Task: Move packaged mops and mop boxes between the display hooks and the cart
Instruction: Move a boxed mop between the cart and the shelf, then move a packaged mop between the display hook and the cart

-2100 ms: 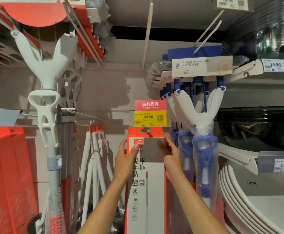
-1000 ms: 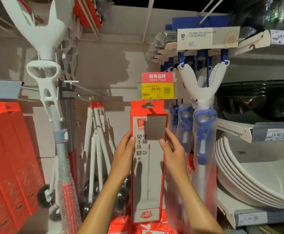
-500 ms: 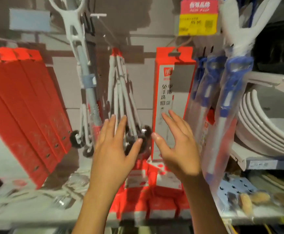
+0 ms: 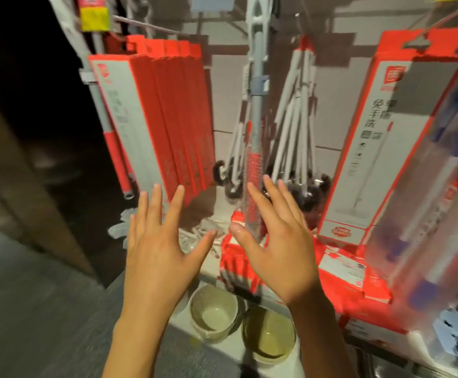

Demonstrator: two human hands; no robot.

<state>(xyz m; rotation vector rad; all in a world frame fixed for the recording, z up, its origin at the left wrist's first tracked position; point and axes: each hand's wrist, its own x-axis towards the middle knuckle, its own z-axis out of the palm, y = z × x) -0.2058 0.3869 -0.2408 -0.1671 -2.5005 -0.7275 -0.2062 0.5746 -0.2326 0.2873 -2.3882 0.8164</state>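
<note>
Two hands, left hand (image 4: 155, 249) and right hand (image 4: 279, 241), hover with fingers spread apart, holding nothing. The mop box (image 4: 391, 137) hangs on its display hook at upper right, well beyond the right fingers (image 4: 272, 192). Better to grip the next box by both long edges.

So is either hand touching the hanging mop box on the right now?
Apart. The head view shows both the left hand and right hand open, fingers spread, with shelf and background visible between them and the mop box.
</note>
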